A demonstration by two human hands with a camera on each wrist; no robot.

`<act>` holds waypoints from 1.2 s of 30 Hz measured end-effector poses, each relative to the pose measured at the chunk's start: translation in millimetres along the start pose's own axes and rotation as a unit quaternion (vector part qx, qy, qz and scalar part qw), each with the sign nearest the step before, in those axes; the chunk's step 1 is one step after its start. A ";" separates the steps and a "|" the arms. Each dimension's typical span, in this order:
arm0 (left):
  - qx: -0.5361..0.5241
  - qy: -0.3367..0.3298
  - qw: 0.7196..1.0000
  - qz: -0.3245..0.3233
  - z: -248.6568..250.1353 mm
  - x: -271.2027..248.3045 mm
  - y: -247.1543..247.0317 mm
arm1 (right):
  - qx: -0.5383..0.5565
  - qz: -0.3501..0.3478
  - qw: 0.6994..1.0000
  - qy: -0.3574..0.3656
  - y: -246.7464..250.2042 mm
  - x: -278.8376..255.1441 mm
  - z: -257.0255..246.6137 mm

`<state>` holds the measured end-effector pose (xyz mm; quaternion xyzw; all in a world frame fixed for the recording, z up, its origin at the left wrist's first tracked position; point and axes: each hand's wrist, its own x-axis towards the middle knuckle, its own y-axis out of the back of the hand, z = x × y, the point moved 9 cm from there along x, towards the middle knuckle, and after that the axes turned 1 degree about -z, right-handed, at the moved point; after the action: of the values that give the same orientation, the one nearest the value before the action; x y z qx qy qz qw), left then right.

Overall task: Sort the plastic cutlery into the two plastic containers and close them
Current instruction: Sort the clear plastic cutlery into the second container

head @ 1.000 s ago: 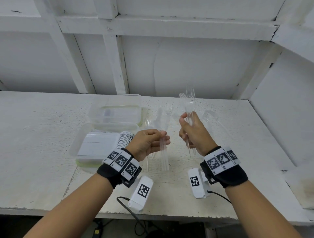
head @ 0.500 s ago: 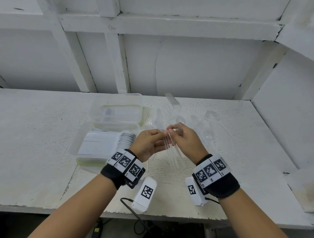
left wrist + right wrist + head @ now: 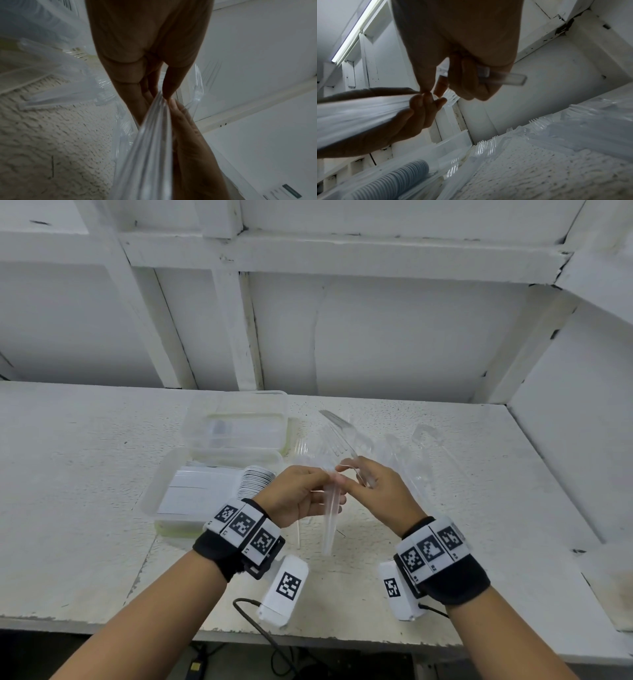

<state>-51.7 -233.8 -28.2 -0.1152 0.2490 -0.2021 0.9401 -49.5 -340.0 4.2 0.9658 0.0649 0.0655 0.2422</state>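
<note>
My left hand (image 3: 320,491) grips a bundle of clear plastic forks (image 3: 330,525), handles hanging down over the table. My right hand (image 3: 347,479) touches the top of that bundle with thumb and forefinger. Its other fingers curl round a few clear forks (image 3: 339,426) whose tines point up and left. In the right wrist view a fork handle (image 3: 508,79) sticks out of the right hand's curled fingers. The near open container (image 3: 154,498) holds stacked white spoons (image 3: 257,481). A second clear container (image 3: 236,409) stands behind it.
Loose clear cutlery (image 3: 407,453) lies on the white table (image 3: 85,474) behind and right of my hands. A white wall with beams rises at the back, and another wall borders the table's right side. A cable (image 3: 253,621) hangs off the front edge.
My right hand came down and left from a raised position apart from the left, tilting its forks leftward. Its fingertips now meet the bundle in my left hand.
</note>
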 end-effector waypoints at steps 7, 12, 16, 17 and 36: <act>-0.052 0.026 0.998 -0.032 -6.9 -3.2 -3.1 | 0.064 -0.043 0.996 -0.043 -0.6 -4.3 0.7; -0.061 -0.002 0.998 0.017 -4.1 0.9 3.0 | 0.131 0.008 0.985 -0.109 1.6 -7.1 15.5; -0.051 -0.039 0.996 0.058 -1.7 2.7 9.8 | 0.105 0.038 0.988 -0.107 -0.7 -6.9 17.6; -0.058 -0.044 0.995 0.063 -1.6 2.9 10.4 | 0.102 0.048 0.989 -0.101 -0.9 -7.0 17.3; -0.098 -0.084 0.986 0.103 -2.9 3.5 6.4 | -0.079 0.201 0.976 0.039 3.7 -10.8 -7.4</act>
<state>-48.4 -230.0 -34.1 -0.1971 0.1978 -0.0683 0.9578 -60.9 -341.6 11.4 0.9336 -0.1269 0.1550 0.2970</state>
